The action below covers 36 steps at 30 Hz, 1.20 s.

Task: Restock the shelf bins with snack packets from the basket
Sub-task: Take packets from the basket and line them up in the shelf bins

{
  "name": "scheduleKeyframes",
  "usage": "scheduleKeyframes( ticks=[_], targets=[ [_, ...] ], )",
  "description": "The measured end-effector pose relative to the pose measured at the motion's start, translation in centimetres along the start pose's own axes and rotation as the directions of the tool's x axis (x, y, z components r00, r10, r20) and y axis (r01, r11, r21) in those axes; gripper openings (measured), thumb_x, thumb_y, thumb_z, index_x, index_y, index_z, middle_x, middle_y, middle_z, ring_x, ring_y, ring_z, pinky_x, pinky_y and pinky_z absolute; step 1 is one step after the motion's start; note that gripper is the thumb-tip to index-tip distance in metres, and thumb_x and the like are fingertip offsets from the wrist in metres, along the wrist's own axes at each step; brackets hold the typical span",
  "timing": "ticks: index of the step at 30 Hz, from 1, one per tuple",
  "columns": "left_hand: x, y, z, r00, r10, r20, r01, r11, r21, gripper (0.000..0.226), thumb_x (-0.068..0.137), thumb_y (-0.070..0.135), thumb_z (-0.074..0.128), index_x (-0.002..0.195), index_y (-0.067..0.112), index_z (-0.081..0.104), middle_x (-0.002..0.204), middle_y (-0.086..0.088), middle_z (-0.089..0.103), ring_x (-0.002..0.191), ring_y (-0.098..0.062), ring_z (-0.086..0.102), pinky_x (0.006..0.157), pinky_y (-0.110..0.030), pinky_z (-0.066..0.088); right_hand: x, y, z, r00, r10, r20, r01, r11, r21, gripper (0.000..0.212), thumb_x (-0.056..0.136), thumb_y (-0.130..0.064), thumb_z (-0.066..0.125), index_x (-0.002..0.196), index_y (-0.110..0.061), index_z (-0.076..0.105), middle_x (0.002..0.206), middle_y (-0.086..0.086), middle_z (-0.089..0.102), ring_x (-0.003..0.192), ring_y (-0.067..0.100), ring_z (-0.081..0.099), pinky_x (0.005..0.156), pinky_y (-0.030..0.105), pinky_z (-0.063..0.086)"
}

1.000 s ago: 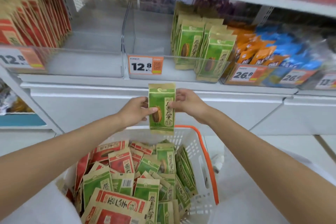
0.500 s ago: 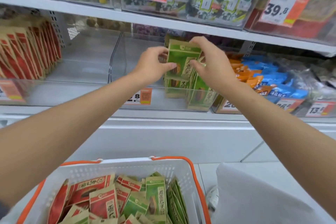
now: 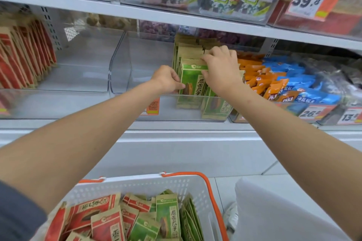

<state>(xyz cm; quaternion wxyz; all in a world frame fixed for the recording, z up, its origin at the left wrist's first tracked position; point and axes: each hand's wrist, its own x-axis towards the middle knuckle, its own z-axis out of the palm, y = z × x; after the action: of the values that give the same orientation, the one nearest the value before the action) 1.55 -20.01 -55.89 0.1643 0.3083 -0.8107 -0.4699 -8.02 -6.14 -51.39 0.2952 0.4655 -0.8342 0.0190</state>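
A green snack packet (image 3: pixel 193 79) stands upright at the front of a row of like green packets inside a clear shelf bin (image 3: pixel 121 76). My left hand (image 3: pixel 166 79) pinches its left edge. My right hand (image 3: pixel 220 68) grips its top right corner, fingers curled over the packets behind. Below, a white basket with an orange rim (image 3: pixel 195 188) holds several red packets (image 3: pixel 100 219) and green packets (image 3: pixel 168 215).
Red packets (image 3: pixel 21 56) fill the left end of the neighbouring clear bin. Orange and blue packets (image 3: pixel 278 80) lie in the bin to the right. An upper shelf edge (image 3: pixel 176 15) runs just above my hands, with price tags and seaweed packs above.
Both hands have lowered the green packet from above the row down into the bin, in front of the other green packets. The view has tilted slightly upward.
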Motion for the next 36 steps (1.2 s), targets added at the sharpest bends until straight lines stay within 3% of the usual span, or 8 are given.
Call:
scheduleKeyframes(
  ticks=[9, 14, 18, 21, 25, 28, 31, 36],
  targets=[
    [-1.2, 0.5, -0.1, 1.0, 0.004, -0.029, 0.0, 0.992, 0.122, 0.017, 0.08, 0.025, 0.079, 0.086, 0.013, 0.069, 0.093, -0.004, 0.067, 0.101, -0.025, 0.064, 0.091, -0.039, 0.054, -1.2, -0.5, -0.8, 1.0, -0.023, -0.012, 0.023, 0.999, 0.029, 0.055, 0.085, -0.013, 0.052, 0.139, -0.006, 0.043, 0.133, 0.013, 0.05, 0.126, 0.033, 0.039, 0.104, 0.042, 0.027],
    [-5.5, 0.6, -0.6, 0.945, 0.181, -0.274, -0.094, 0.948, 0.303, 0.021, 0.081, 0.013, 0.063, 0.069, 0.024, 0.048, 0.082, 0.005, 0.064, 0.084, -0.024, 0.06, 0.066, -0.03, 0.043, -5.8, -3.0, -1.8, 0.973, -0.122, -0.194, 0.169, 0.954, 0.248, 0.037, 0.073, 0.0, 0.056, 0.108, -0.005, 0.066, 0.098, 0.012, 0.063, 0.096, 0.033, 0.054, 0.08, 0.041, 0.036],
    [-11.8, -1.5, -0.4, 0.949, 0.26, -0.176, -0.182, 0.912, 0.367, 0.01, 0.078, 0.015, 0.059, 0.076, 0.021, 0.051, 0.078, 0.004, 0.062, 0.077, -0.023, 0.056, 0.064, -0.034, 0.045, -10.8, -6.2, -0.4, 0.988, -0.149, -0.03, 0.148, 0.898, 0.414, 0.037, 0.074, 0.0, 0.057, 0.108, -0.007, 0.068, 0.094, 0.013, 0.065, 0.094, 0.036, 0.057, 0.08, 0.043, 0.042],
    [-15.4, -6.2, 0.0, 0.996, 0.092, -0.002, -0.086, 0.931, 0.354, 0.013, 0.075, 0.014, 0.063, 0.071, 0.021, 0.052, 0.075, 0.006, 0.061, 0.079, -0.023, 0.06, 0.072, -0.038, 0.052, -14.6, -8.5, 1.4, 0.949, -0.204, 0.24, 0.053, 0.856, 0.515, 0.036, 0.08, -0.002, 0.054, 0.112, -0.009, 0.068, 0.105, 0.012, 0.068, 0.103, 0.033, 0.057, 0.092, 0.042, 0.043],
    [-19.3, -13.5, 0.0, 0.951, -0.196, 0.24, 0.083, 0.908, 0.41, 0.012, 0.081, 0.017, 0.068, 0.073, 0.021, 0.059, 0.083, 0.006, 0.062, 0.087, -0.019, 0.062, 0.078, -0.031, 0.051, -19.9, -10.8, 5.3, 0.778, -0.228, 0.586, -0.15, 0.838, 0.525, 0.031, 0.088, -0.009, 0.053, 0.115, -0.013, 0.066, 0.115, 0.008, 0.066, 0.107, 0.027, 0.059, 0.094, 0.035, 0.045],
    [-21.1, -17.9, -0.1, 0.875, -0.394, 0.281, 0.265, 0.875, 0.405, 0.011, 0.084, 0.012, 0.067, 0.075, 0.005, 0.067, 0.082, -0.009, 0.066, 0.075, -0.022, 0.061, 0.067, -0.026, 0.047, -23.3, -12.6, 7.9, 0.507, -0.227, 0.832, -0.388, 0.802, 0.455, 0.028, 0.09, -0.01, 0.053, 0.113, -0.003, 0.068, 0.121, 0.01, 0.065, 0.107, 0.028, 0.062, 0.091, 0.036, 0.051],
    [-21.8, -19.7, 0.1, 0.786, -0.527, 0.324, 0.411, 0.836, 0.364, 0.012, 0.083, 0.007, 0.065, 0.077, -0.003, 0.068, 0.074, -0.018, 0.059, 0.063, -0.026, 0.051, 0.058, -0.028, 0.043, -26.1, -14.9, 9.4, 0.261, -0.309, 0.915, -0.403, 0.826, 0.394, 0.033, 0.093, -0.01, 0.047, 0.113, 0.013, 0.062, 0.122, 0.027, 0.061, 0.116, 0.039, 0.055, 0.096, 0.046, 0.048],
    [-21.6, -20.5, 0.6, 0.767, -0.527, 0.365, 0.419, 0.843, 0.337, 0.016, 0.086, 0.006, 0.066, 0.091, -0.009, 0.069, 0.071, -0.014, 0.065, 0.061, -0.023, 0.052, 0.053, -0.025, 0.043, -29.2, -17.2, 10.8, 0.178, -0.342, 0.923, -0.428, 0.818, 0.386, 0.029, 0.097, -0.007, 0.045, 0.105, 0.013, 0.064, 0.093, 0.014, 0.058, 0.092, 0.025, 0.054, 0.095, 0.041, 0.048]
  ],
)
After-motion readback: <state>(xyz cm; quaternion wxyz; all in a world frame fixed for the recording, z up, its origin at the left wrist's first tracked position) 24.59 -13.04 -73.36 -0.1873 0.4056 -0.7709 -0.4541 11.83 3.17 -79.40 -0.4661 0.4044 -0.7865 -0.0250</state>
